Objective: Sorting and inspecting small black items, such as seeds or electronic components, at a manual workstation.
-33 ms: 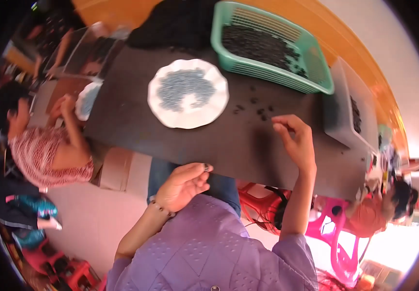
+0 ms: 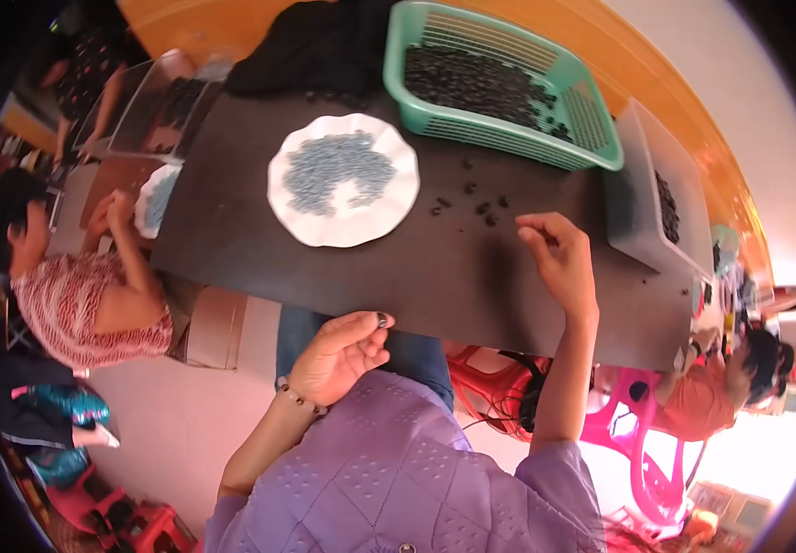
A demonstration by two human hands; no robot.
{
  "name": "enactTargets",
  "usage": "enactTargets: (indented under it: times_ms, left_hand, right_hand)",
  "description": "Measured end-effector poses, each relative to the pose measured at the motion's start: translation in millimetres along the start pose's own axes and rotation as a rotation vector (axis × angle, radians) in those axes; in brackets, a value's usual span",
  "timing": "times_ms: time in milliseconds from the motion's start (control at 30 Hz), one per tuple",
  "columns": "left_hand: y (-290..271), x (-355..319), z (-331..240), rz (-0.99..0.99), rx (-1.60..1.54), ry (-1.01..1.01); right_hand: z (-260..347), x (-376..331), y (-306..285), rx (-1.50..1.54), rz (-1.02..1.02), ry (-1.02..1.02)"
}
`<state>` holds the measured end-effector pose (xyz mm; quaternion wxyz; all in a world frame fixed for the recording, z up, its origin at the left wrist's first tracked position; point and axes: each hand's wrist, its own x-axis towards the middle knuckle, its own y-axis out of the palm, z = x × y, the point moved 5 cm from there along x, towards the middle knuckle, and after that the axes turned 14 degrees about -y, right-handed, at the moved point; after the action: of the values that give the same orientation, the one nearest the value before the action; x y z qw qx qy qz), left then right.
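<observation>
My left hand [image 2: 338, 355], a beaded bracelet at its wrist, is at the table's front edge. Thumb and forefinger pinch a small black part [image 2: 382, 320]. Over the table to the right, my right hand [image 2: 559, 263] is closed in a pinch; whatever its fingertips hold, if anything, is too small to make out. Just beyond and left of it lie several loose black pieces [image 2: 490, 219]. A white scalloped plate [image 2: 361, 227] bears many small grey-blue slivers [image 2: 338, 166], with a bare patch near its front. At the back, a green basket [image 2: 508, 147] holds a heap of black pieces [image 2: 476, 88].
The dark table [image 2: 232, 240] runs across in front of me. A translucent bin [image 2: 633, 198] with black pieces stands at its right end; black cloth [image 2: 310, 55] lies at the back. A seated person [image 2: 94, 295] works at left, another [image 2: 702, 396] sits at right near a pink chair [image 2: 633, 442].
The view has shifted slightly, so the plate, basket and bin appear a little further left. Both hands keep their pinched poses, the left still with the small black part.
</observation>
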<state>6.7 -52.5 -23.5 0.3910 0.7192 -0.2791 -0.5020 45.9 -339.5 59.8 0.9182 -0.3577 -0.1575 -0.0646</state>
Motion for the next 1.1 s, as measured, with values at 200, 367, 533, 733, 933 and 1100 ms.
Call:
enactTargets:
  times_ms: [200, 367, 533, 733, 933, 1100]
  left_hand:
    - [5.5, 20.2, 3.4, -0.022, 0.021, -0.027]
    - [7.3, 20.7, 1.7, -0.036, 0.000, -0.016]
    - [6.3, 20.3, -1.8, -0.057, -0.004, -0.012]
    - [5.0, 17.3, -4.2, -0.050, -0.016, -0.003]
    - [1.8, 15.7, -4.4, -0.045, -0.029, -0.001]
    - [2.4, 15.3, -5.0, -0.038, -0.023, 0.002]
  right_hand:
    - [-36.1, -8.5, -22.0, -0.130, -0.011, 0.083]
    - [-26.5, 11.8, 4.3, -0.129, 0.074, -0.051]
    - [-12.3, 28.8, 28.6, -0.182, 0.154, -0.163]
    - [-16.1, 46.7, 32.4, -0.298, 0.113, -0.217]
    - [-10.6, 54.5, 47.7, -0.264, 0.182, -0.248]
    - [-9.3, 52.4, 64.8, -0.318, 0.232, -0.244]
